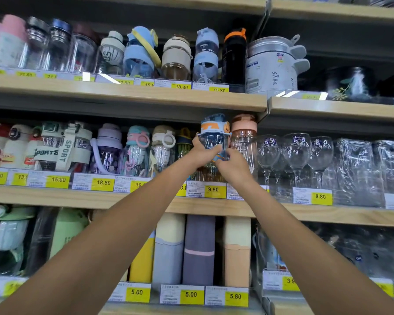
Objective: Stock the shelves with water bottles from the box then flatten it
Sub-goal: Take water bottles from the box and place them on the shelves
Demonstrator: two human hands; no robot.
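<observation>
- Left hand (201, 153): fingers and thumb curled round the left side of the bottle (213, 137), clamped on its clear wall.
- Right hand (231, 165): fingertips pinched on a blue-and-orange piece at the bottle's lower front; strap or tag, it cannot be told.
- Bottle: clear, rounded plastic body; blue lid with orange markings; upright at the front of the middle shelf (77, 196), above the 9.90 tag (213, 189); base hidden behind both hands, so what it rests on cannot be told.
- Pink bottle (243, 133): just beside it on the right; clear glossy body, peach-pink lid; lower part hidden by the right hand.
- Middle shelf: pale wood-grain board, yellow price tags along its front edge; holds a row of lidded, strapped bottles to the left; stemmed glasses (296, 148), clear and thin-walled, to the right; beyond them, film-wrapped goods hard to make out.
- Top shelf (146, 94): more bottles, glass and plastic; a grey metal pot (271, 64) with handwriting on its side.
- Flasks (198, 248) below: tall, matt, two-toned; tops cut off by the middle shelf.
</observation>
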